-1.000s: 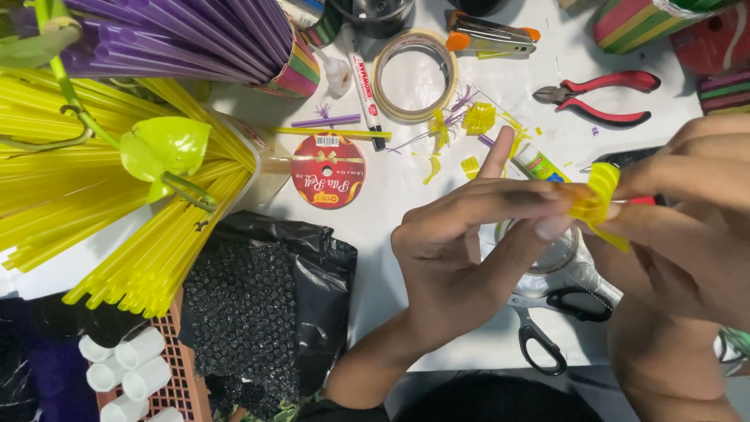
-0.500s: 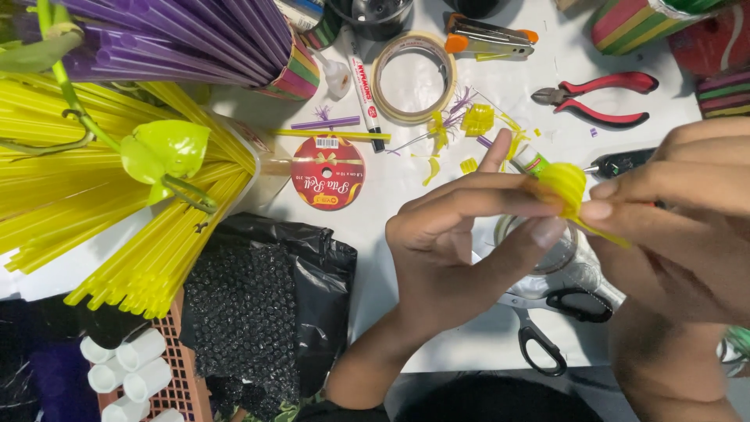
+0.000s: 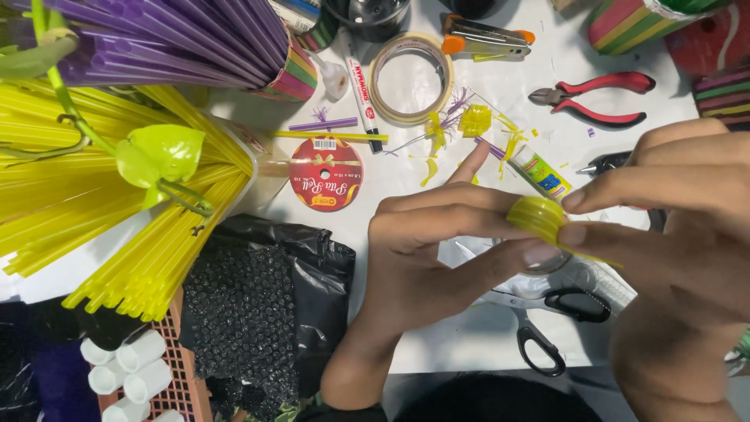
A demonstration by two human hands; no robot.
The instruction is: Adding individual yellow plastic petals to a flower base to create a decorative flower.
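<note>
we've got both hands pinching a small yellow straw piece (image 3: 537, 216), left hand (image 3: 437, 250) and right hand (image 3: 672, 211) fingers closed on it, above the scissors (image 3: 547, 320) near the worktop's (image 3: 437, 344) front edge.

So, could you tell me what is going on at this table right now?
A person holds a small yellow rolled piece between both hands above a white table. The left hand pinches it with thumb and fingers, and the right hand grips it from the other side. Black-handled scissors lie just beneath. Bundles of yellow straws and purple straws lie to the left, with a tape roll and red-handled pliers further back.
</note>
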